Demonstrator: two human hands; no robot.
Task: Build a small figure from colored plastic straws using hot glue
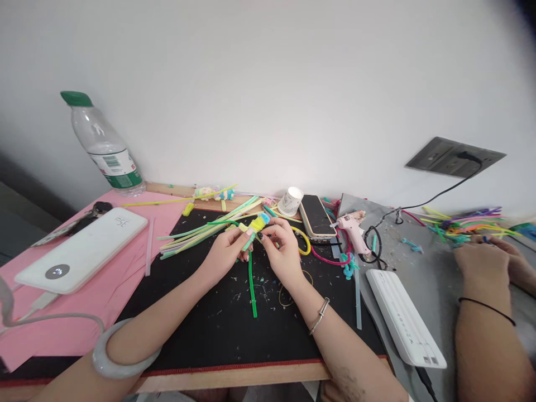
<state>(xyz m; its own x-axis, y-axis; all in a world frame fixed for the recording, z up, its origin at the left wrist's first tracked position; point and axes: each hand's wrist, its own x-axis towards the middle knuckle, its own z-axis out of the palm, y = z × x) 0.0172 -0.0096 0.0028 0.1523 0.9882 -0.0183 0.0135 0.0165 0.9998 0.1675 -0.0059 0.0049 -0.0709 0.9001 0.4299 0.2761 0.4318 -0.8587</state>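
Between my two hands is a small pipe cleaner figure (pixel 258 222), yellow with a light blue end and pale green lower down. My left hand (pixel 229 249) pinches its lower left side. My right hand (pixel 281 245) has its fingertips closed on the figure's right side. A green pipe cleaner stem (pixel 252 285) hangs below the figure, and another green piece (pixel 221 223) sticks out to the left. Loose pastel pipe cleaners (pixel 188 239) lie just behind my left hand. A yellow loop (pixel 307 240) is right of my right hand.
A pink glue gun (pixel 354 231), phone (pixel 316 216) and paper cup (pixel 290 201) stand behind and right of my hands. White power banks (pixel 84 250) lie on both sides. A bottle (pixel 109 151) stands at back left. Another person's hands (pixel 486 259) work at right near bright pipe cleaners.
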